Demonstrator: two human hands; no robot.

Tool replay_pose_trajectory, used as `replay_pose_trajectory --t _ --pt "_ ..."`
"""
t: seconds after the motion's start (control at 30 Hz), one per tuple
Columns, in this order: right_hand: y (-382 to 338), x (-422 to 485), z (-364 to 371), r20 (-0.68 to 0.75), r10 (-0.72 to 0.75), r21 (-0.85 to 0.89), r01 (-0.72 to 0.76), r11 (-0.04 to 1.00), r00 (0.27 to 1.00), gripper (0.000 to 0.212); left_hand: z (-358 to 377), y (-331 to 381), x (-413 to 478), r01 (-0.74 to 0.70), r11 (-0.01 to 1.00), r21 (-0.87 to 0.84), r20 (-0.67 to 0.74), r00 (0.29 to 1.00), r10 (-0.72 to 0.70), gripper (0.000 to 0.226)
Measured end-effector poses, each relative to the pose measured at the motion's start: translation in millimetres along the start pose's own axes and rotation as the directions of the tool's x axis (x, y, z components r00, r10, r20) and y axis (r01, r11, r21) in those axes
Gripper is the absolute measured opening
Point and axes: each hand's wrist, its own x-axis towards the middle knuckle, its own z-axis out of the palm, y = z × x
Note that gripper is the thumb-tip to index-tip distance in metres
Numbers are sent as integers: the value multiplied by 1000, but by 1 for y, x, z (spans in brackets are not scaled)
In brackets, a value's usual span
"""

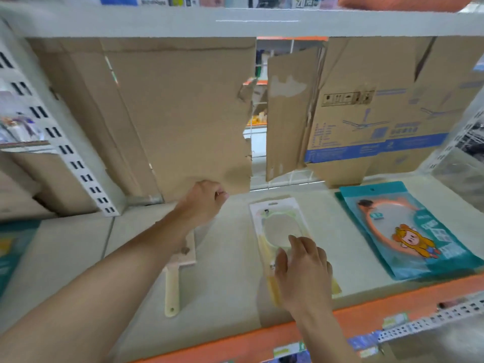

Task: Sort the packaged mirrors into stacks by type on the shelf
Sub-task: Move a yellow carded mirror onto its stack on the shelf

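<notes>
Shelf board (230, 297) is running pale across the view w/ an orange front lip (262, 339) along the near side. Far L, a white slotted post (76, 163) is slanting up the side of the bay. L hand (207, 200) is reaching to the back of the shelf, fingers curling in at the bottom edge of the big cardboard sheet (183, 113). Can't tell if it's pinching the cardboard or only touching it.

Cream hand mirror (171, 289) is lying flat on the shelf under the L forearm. Its handle is pointing toward the front lip and its head is partly hidden by the arm.

Center, green mirror pack (277, 221) is lying flat in a clear sleeve, hang tab toward the back. Yellow edges are showing from under it along the L side and near corner.

R hand (303, 268) is resting on the near half of that pack, fingers spread and laid fairly straight on top, thumb out to the L, not pinching.

Further R and apart from it, teal mirror pack (408, 231) is lying flat at a slight angle. An orange-rimmed mirror and a cartoon figure are showing on its front, and a 2nd teal edge is peeking out at its back L corner.

Behind it, a printed box (379, 121) w/ blue markings is standing against the back.
</notes>
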Motion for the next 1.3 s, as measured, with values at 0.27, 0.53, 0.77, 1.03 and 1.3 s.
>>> replay_pose_trajectory --t 0.27,0.53,0.77,1.03,1.3 --pt "-95 -9 26 85 -224 78 218 973 971 41 -80 -80 -86 46 987 157 -189 982 -16 30" --pt "-219 -55 49 212 -494 206 456 866 843 64 -137 -166 -190 301 887 349 -234 945 -229 49" --pt "-312 -110 65 359 -626 402 491 773 692 52 -192 -243 -268 460 807 370 -293 882 -369 57" --pt "-386 -167 83 433 -658 374 542 753 616 45 -240 -316 -338 594 760 263 -391 786 -479 41" --pt "-443 -204 94 378 -655 325 569 755 654 38 -272 -387 -375 676 730 103 -391 702 -595 31"
